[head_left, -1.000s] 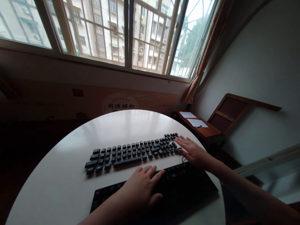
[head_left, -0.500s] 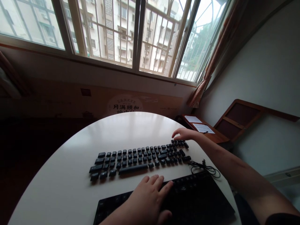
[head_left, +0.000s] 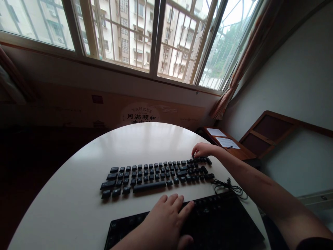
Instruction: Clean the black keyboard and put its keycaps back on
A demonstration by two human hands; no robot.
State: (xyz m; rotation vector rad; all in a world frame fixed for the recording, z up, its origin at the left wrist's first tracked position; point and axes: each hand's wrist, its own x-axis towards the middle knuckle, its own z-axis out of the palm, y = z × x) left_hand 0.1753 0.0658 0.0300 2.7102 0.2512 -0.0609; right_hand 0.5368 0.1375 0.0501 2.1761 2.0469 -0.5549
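Loose black keycaps (head_left: 149, 170) lie in rows on the white round table (head_left: 78, 194), with a long space bar (head_left: 149, 186) in the front row. Nearer to me is the black keyboard base (head_left: 221, 222), with some keys still along its top and left parts. My left hand (head_left: 169, 217) lies flat across it, fingers apart. At the far right end of the rows, my right hand (head_left: 204, 149) has its fingertips pinched together on a small keycap (head_left: 193, 156), mostly hidden by the fingers.
A coiled black cable (head_left: 230, 187) lies on the table's right side beside the keyboard base. Beyond the table's right edge stands a wooden chair (head_left: 267, 128) with paper sheets (head_left: 228, 142) and a pen on its seat. Barred windows (head_left: 125, 34) are behind.
The fingers of my right hand have dipped and closed on a keycap at the far right. My left hand stays on the keyboard base. The view has shifted slightly.
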